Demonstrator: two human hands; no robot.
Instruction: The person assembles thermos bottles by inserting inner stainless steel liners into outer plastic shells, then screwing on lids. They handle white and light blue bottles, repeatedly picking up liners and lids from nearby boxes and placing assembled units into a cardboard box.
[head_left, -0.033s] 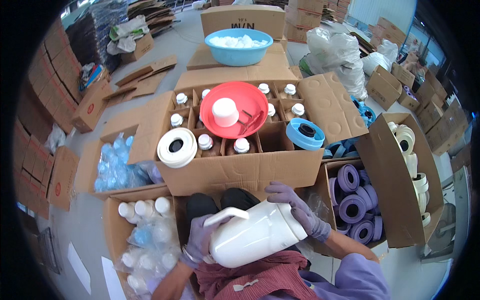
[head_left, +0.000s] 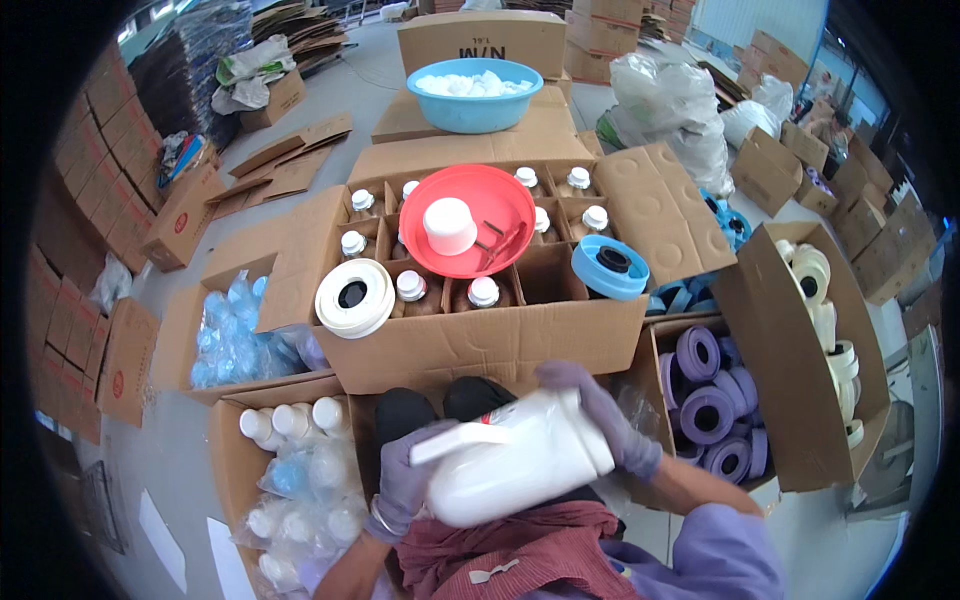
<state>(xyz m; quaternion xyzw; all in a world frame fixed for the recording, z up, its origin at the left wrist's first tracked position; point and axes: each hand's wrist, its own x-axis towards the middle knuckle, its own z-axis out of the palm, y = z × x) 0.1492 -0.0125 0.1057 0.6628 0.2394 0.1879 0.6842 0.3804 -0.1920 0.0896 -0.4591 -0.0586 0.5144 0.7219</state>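
In the head cam view, a white jug (head_left: 515,470) is lying tipped on its side b/w the person's 2 gloved hands, just above the red apron (head_left: 515,540), w/ its handle on the upper L side. The L hand (head_left: 402,485) is holding the jug's L end by the handle, its grip clamped on it. The R hand (head_left: 612,425) is touching the R end, but it's looking blurry, so can't tell if its grip is squeezing. Past them a lg cardboard box (head_left: 490,345) is holding bottles (head_left: 483,292) w/ pale caps in sm slots. A red dish (head_left: 480,182) is sitting on top, w/ a white cup (head_left: 450,225) standing in it. A white ring (head_left: 375,305) is resting at the box's front L corner, and a blue lid (head_left: 605,283) at the R one. Behind, a blue tub (head_left: 475,115) is holding white bits (head_left: 475,84). On the R, purple rings (head_left: 728,400) are filling a box, w/ white rings (head_left: 845,372) lying in the next one. On the L, white cups (head_left: 262,428) are sitting in a box, some in clear bags.
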